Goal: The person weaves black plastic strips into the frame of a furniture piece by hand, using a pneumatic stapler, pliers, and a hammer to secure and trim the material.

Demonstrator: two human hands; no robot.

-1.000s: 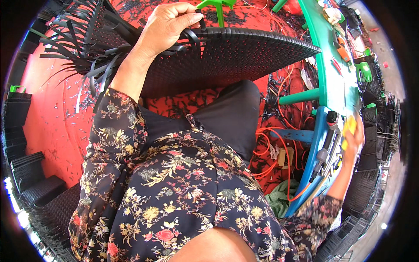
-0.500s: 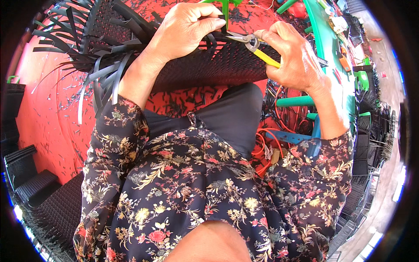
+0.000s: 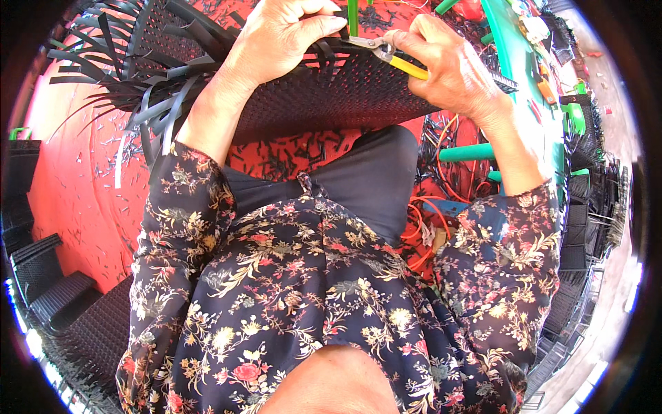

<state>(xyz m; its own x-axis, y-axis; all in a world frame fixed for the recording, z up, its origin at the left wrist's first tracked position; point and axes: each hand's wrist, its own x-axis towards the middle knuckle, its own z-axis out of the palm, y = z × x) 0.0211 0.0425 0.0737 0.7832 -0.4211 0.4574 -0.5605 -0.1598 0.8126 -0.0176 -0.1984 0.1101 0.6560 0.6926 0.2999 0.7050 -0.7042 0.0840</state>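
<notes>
The left hand (image 3: 276,45) pinched a black strip (image 3: 345,30) between thumb and fingers at the upper edge of the woven panel (image 3: 331,98), which stood beyond the lap (image 3: 376,179), over the red floor (image 3: 76,207). The right hand (image 3: 452,67) grasped the yellow-handled shears (image 3: 408,67), their blades reaching just beside the strip; whether they touched it, one could not tell. A green table (image 3: 505,43) stood to the right.

The woven panel (image 3: 372,96) is black, the shears (image 3: 408,67) yellow-handled with silvery blades, the blouse (image 3: 296,276) black with red, cream and yellow flowers, the trousers (image 3: 372,172) plain black, the floor (image 3: 76,228) red.
</notes>
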